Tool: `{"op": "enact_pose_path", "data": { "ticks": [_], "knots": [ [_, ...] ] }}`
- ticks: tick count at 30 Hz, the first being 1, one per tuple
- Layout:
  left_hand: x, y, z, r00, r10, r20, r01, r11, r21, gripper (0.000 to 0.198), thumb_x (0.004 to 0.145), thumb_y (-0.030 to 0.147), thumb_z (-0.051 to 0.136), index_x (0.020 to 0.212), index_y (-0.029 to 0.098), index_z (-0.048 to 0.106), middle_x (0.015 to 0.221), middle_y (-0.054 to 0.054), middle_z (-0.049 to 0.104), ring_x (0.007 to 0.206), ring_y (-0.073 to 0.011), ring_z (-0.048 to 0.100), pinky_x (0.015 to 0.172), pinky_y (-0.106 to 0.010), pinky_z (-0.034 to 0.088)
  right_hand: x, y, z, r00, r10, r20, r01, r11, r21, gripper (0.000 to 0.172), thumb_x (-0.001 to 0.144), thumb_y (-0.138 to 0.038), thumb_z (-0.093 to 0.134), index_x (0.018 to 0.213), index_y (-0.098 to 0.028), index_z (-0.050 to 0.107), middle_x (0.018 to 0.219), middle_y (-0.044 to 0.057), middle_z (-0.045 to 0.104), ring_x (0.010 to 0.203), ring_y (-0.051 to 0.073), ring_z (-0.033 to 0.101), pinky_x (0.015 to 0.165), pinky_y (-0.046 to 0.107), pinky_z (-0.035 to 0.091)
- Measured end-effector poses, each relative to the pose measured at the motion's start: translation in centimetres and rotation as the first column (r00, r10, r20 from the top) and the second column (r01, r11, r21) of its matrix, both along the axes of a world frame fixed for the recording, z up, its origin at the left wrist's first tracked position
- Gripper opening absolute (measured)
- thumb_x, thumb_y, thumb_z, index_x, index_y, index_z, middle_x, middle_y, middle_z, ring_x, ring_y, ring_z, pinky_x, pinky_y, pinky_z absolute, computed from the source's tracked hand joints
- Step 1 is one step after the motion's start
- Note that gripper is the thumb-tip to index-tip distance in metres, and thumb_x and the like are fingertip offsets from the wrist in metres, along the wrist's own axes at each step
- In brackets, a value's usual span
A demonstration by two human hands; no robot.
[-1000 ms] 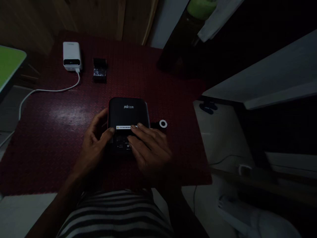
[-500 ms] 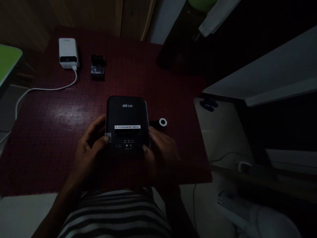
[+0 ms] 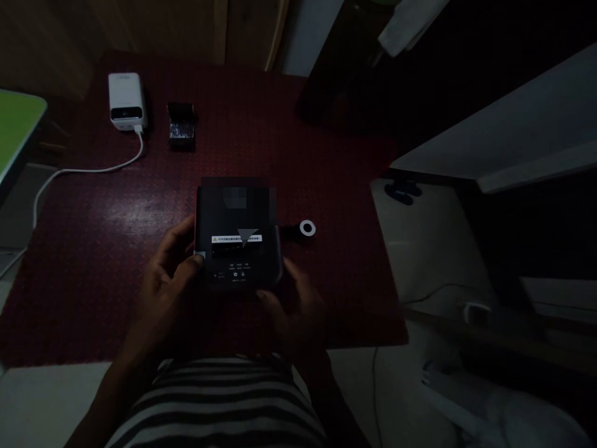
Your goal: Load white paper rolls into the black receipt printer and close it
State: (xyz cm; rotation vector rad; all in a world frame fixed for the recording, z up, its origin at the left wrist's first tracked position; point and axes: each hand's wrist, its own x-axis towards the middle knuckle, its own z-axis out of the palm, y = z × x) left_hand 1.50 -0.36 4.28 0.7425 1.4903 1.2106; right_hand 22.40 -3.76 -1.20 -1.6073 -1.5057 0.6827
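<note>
Dark red and finely textured, the counter [image 3: 345, 274] spreads beneath the black device [image 3: 233, 214], the landmark here, which sits toward the wearer's side of it. A black-and-white striped garment [image 3: 214, 398] shows on the near side of the device. The device's own top is dark, its far part broken up into blurry blocks. Left of it, the person's left hand [image 3: 165, 280] grips that edge, thumb on top and fingers along the side. At its near right corner, the right hand [image 3: 298, 305] has thumb and forefinger spread around the corner; whether it presses or grips cannot be told. Well beyond the device, to its left, stands a white box [image 3: 125, 96] with a white cable [image 3: 96, 171] plugged in. Nearer to the device than that box is a dark roll [image 3: 181, 127]. Just right of the device lies a white ring [image 3: 313, 228] on a dark strip. Smallest in height, a white label [image 3: 224, 239] crosses the device's top.
</note>
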Motion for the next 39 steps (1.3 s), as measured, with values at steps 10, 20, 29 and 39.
{"op": "enact_pose_path", "data": {
  "ticks": [10,20,29,39],
  "knots": [
    [0.0,0.2,-0.8,0.998,-0.026,-0.053,0.029,0.998,0.055,0.06,0.095,0.033,0.074,0.154,0.029,0.071,0.155,-0.008,0.073,0.141,-0.0348,0.071,0.103,-0.041,0.067,0.2,-0.2,1.0,0.999,0.019,0.035,-0.016,0.997,-0.076,0.052,0.098,-0.045,0.08,0.147,-0.029,0.073,0.136,0.008,0.085,0.12,0.031,0.084,0.098,0.045,0.071],
    [-1.4,-0.3,-3.9,0.965,-0.115,-0.234,0.192,0.92,0.341,0.059,0.106,0.049,0.07,0.162,0.032,0.065,0.166,-0.006,0.065,0.153,-0.0349,0.061,0.122,-0.048,0.056,-0.4,8.4,8.1,0.832,0.304,0.464,-0.442,0.869,0.224,0.035,0.112,-0.009,0.055,0.129,-0.023,0.082,0.131,0.009,0.087,0.123,0.026,0.081,0.111,0.044,0.064],
    [-1.9,-0.3,-5.7,0.945,-0.141,-0.295,0.261,0.867,0.423,0.064,0.109,0.051,0.068,0.169,0.034,0.056,0.171,-0.009,0.057,0.158,-0.0377,0.054,0.135,-0.061,0.039,-5.7,13.3,9.9,0.396,0.618,0.679,-0.516,0.762,-0.392,0.04,0.111,-0.004,0.05,0.141,-0.018,0.073,0.122,0.014,0.083,0.112,0.032,0.08,0.095,0.044,0.062],
    [-1.7,-0.3,-4.8,0.947,-0.143,-0.289,0.252,0.888,0.385,0.064,0.107,0.051,0.07,0.166,0.031,0.058,0.169,-0.011,0.058,0.158,-0.0381,0.055,0.134,-0.062,0.042,-7.1,14.6,10.6,0.297,0.65,0.699,-0.478,0.736,-0.48,0.037,0.111,-0.01,0.054,0.141,-0.018,0.073,0.121,0.017,0.085,0.111,0.031,0.083,0.088,0.037,0.061]
  ]
}}
